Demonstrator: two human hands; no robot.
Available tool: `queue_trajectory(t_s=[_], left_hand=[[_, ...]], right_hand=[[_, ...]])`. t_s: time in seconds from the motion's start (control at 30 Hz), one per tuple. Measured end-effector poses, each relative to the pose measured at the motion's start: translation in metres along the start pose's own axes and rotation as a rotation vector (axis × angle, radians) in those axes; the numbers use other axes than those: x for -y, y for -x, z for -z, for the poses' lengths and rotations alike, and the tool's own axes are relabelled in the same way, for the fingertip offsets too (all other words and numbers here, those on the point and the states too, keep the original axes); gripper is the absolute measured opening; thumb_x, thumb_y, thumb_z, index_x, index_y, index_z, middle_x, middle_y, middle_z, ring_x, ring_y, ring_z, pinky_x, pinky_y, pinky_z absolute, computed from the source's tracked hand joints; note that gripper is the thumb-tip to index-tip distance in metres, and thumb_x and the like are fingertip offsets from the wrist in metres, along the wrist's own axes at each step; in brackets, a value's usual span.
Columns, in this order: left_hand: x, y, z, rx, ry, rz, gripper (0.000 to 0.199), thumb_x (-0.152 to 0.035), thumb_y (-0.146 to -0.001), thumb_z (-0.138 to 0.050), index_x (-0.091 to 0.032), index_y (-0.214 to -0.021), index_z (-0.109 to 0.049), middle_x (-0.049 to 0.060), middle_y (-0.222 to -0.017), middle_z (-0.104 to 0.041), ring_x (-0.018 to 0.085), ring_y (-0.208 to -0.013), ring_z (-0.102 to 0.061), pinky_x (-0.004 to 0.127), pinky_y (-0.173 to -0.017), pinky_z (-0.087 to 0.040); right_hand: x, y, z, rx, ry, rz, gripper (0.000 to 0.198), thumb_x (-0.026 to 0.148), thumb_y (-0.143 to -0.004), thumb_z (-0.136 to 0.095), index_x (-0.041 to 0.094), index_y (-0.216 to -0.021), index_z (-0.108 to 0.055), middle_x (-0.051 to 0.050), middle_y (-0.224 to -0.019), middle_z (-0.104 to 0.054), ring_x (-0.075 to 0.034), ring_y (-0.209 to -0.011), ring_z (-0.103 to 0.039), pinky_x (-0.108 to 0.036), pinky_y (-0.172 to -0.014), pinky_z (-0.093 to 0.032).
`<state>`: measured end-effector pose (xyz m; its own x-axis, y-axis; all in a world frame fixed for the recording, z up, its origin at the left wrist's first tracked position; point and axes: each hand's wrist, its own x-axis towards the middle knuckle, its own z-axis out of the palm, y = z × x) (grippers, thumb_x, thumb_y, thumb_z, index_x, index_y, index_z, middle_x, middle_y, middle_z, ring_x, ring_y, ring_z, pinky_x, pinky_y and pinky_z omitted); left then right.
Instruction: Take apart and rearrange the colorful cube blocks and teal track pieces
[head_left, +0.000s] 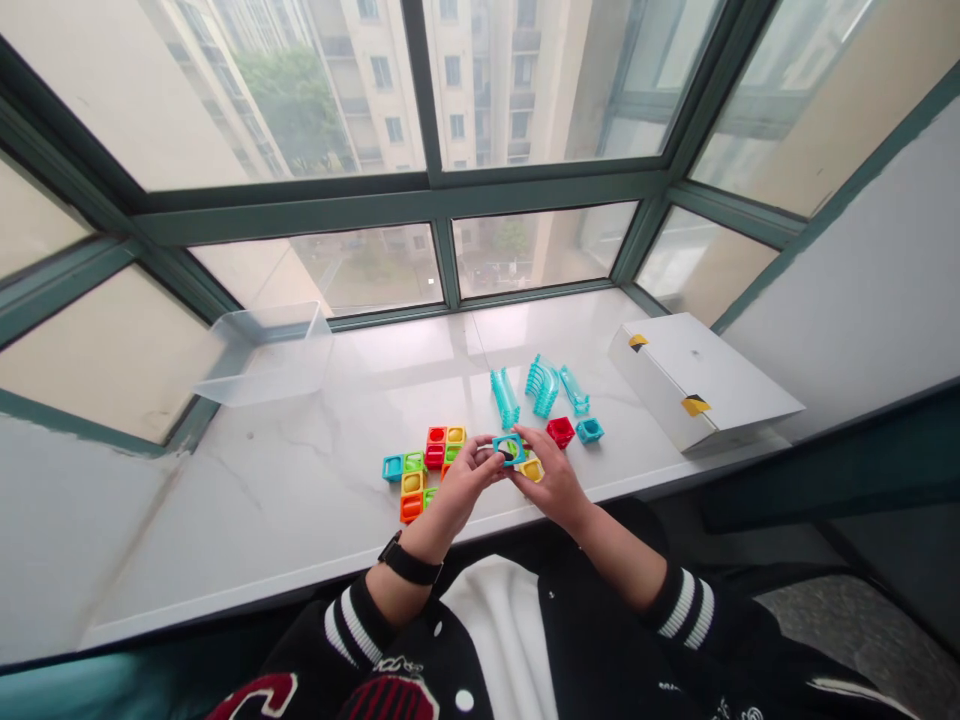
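Observation:
Between my two hands, just above the sill's front part, is a blue toy block (509, 449) with a round opening and some green showing inside. My left hand (474, 474) grips it from the left, thumb on its near side. From the right, the fingers of my right hand (553, 480) close on its edge. A yellow block (532, 470) shows beside my right fingers, partly hidden. Left of my left hand lies a cluster of red, yellow, green, orange and blue blocks (413, 483), partly covered by that hand. A red block (560, 432) and another blue block (589, 430) lie to the right.
Clear turquoise track pieces (542, 385) lie behind the blocks on the white marbled sill (300, 500). A translucent plastic bin (262, 355) stands at the back left. At the right is a white box (705, 380) with yellow-black tape. Windows (442, 195) enclose the sill.

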<state>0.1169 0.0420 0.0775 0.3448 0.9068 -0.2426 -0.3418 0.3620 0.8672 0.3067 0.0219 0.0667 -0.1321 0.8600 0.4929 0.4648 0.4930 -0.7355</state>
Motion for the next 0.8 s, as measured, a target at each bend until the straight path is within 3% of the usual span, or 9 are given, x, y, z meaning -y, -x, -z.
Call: queue_trajectory(t_s=[0.17, 0.3, 0.43, 0.57, 0.67, 0.8], left_hand=[[0.006, -0.021, -0.037, 0.042, -0.048, 0.002, 0.061, -0.045, -0.077, -0.093, -0.021, -0.121, -0.058, 0.005, -0.104, -0.073, 0.022, -0.102, -0.073, 0.041, -0.099, -0.056], [0.009, -0.033, -0.067, 0.145, -0.053, -0.011, 0.062, -0.046, -0.082, -0.088, -0.023, -0.131, -0.058, 0.009, -0.119, -0.073, 0.026, -0.117, -0.069, 0.044, -0.107, -0.053], [0.020, -0.046, -0.091, 0.234, -0.050, 0.041, 0.079, -0.042, -0.083, -0.087, -0.023, -0.150, -0.051, 0.016, -0.146, -0.064, 0.032, -0.140, -0.058, 0.049, -0.120, -0.043], [0.046, -0.063, -0.110, 0.211, -0.088, 0.103, 0.093, -0.039, -0.082, -0.086, -0.019, -0.160, -0.041, 0.021, -0.161, -0.050, 0.035, -0.149, -0.049, 0.052, -0.127, -0.034], [0.069, -0.077, -0.119, 0.178, -0.102, 0.182, 0.092, -0.034, -0.081, -0.083, -0.020, -0.162, -0.040, 0.020, -0.166, -0.043, 0.036, -0.155, -0.041, 0.051, -0.129, -0.030], [0.095, -0.092, -0.126, 0.140, -0.102, 0.277, 0.089, -0.024, -0.077, -0.078, -0.022, -0.159, -0.045, 0.015, -0.171, -0.036, 0.036, -0.161, -0.028, 0.049, -0.131, -0.026]], right_hand=[[-0.006, 0.003, 0.017, -0.149, 0.078, -0.058, 0.061, 0.035, -0.097, -0.070, 0.025, -0.153, -0.050, -0.015, -0.146, -0.063, -0.031, -0.138, -0.058, -0.052, -0.119, -0.048], [-0.018, 0.006, 0.045, -0.224, 0.102, -0.120, 0.064, 0.038, -0.095, -0.074, 0.026, -0.153, -0.051, -0.014, -0.145, -0.064, -0.031, -0.138, -0.059, -0.053, -0.120, -0.047], [-0.050, 0.014, 0.076, -0.295, -0.005, -0.247, 0.074, 0.045, -0.089, -0.080, 0.027, -0.154, -0.051, -0.013, -0.148, -0.063, -0.032, -0.136, -0.061, -0.051, -0.118, -0.050], [-0.097, 0.023, 0.099, -0.432, -0.088, -0.369, 0.084, 0.051, -0.084, -0.081, 0.023, -0.157, -0.047, -0.016, -0.152, -0.060, -0.033, -0.137, -0.062, -0.052, -0.117, -0.051], [-0.129, 0.026, 0.112, -0.416, -0.049, -0.432, 0.076, 0.049, -0.084, -0.080, 0.025, -0.150, -0.054, -0.013, -0.151, -0.061, -0.031, -0.137, -0.062, -0.051, -0.118, -0.050], [-0.155, 0.026, 0.118, -0.279, -0.030, -0.487, 0.069, 0.044, -0.082, -0.080, 0.027, -0.145, -0.059, -0.010, -0.148, -0.065, -0.030, -0.132, -0.065, -0.049, -0.116, -0.052]])
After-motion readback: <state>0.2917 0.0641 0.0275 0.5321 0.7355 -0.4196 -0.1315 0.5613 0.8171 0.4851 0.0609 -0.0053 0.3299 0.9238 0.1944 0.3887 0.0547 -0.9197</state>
